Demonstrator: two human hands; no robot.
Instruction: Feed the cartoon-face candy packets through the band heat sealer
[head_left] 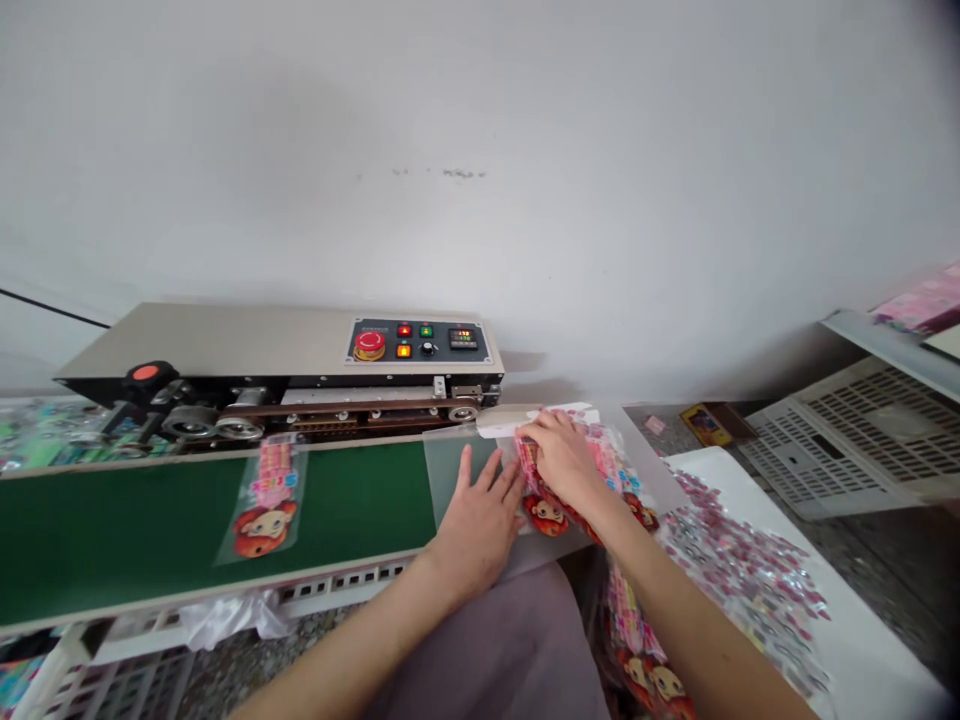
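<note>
My left hand (480, 520) lies with its fingers spread over a clear plastic sheet or bag at the right end of the green conveyor belt (352, 500). Just right of it, my right hand (559, 455) rests on a pile of printed pouches (547, 512) with cartoon faces, its fingers curled over the top edge of one; whether it grips that pouch is hidden. Farther left on the belt lies a single pouch (266, 500) in clear film, its top at the sealing machine (300, 345).
The machine's control panel (420, 342) is lit. Small pink packets (735, 550) cover a white surface at the right. White plastic crates (847, 440) stand behind it. More pouches (645, 650) hang by my lap, and a white bundle (236, 617) sits below the belt.
</note>
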